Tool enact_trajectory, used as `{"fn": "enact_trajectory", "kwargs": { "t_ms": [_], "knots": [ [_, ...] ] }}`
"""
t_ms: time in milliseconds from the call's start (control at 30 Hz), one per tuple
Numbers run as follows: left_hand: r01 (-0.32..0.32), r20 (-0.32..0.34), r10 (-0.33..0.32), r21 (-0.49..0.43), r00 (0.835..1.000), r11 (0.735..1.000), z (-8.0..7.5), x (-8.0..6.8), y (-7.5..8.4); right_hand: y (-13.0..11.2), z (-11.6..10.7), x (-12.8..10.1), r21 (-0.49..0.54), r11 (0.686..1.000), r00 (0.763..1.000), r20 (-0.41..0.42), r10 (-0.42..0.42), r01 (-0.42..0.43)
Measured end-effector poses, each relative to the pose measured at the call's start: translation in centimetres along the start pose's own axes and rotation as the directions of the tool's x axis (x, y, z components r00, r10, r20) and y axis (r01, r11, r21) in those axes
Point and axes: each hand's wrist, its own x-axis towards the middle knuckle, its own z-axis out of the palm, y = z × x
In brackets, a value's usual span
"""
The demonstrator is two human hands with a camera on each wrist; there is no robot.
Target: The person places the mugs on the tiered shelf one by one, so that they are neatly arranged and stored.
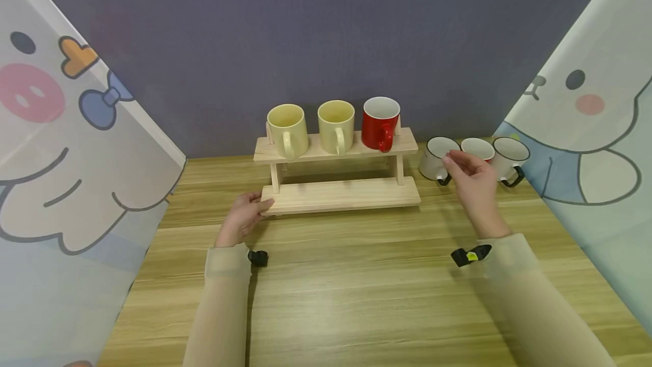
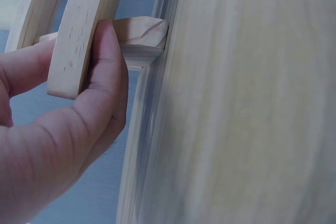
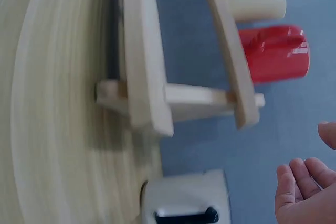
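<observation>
A two-tier wooden rack [image 1: 341, 196] stands near the back wall. On its upper shelf sit a yellow mug [image 1: 297, 137], a second yellow mug [image 1: 330, 131] and a red mug [image 1: 373, 132] with a white inside. My left hand [image 1: 240, 220] pinches the left end of the lower shelf; the left wrist view shows the board's end [image 2: 73, 61] between thumb and fingers. My right hand [image 1: 476, 186], fingers loosely bent and holding nothing, hovers in front of a white mug [image 1: 432, 164] with a black handle. It partly covers that mug and the neighbouring ones.
Right of the rack, a mug with a white inside [image 1: 476, 147] and a red outside stands between the first white mug and another black-handled white mug [image 1: 504, 167]. A dark wall [image 1: 326, 33] closes the back; cartoon-printed panels [image 1: 586, 146] flank the wooden table [image 1: 346, 287].
</observation>
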Motion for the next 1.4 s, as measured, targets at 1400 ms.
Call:
{"fn": "enact_trajectory", "kwargs": {
  "t_ms": [1400],
  "knots": [
    [0.002, 0.001, -0.002, -0.012, 1.0, 1.0, -0.1, 0.1, -0.1, 7.0, -1.8, 3.0, -0.235, 0.953, 0.928, 0.273, 0.254, -0.192]
  ]
}}
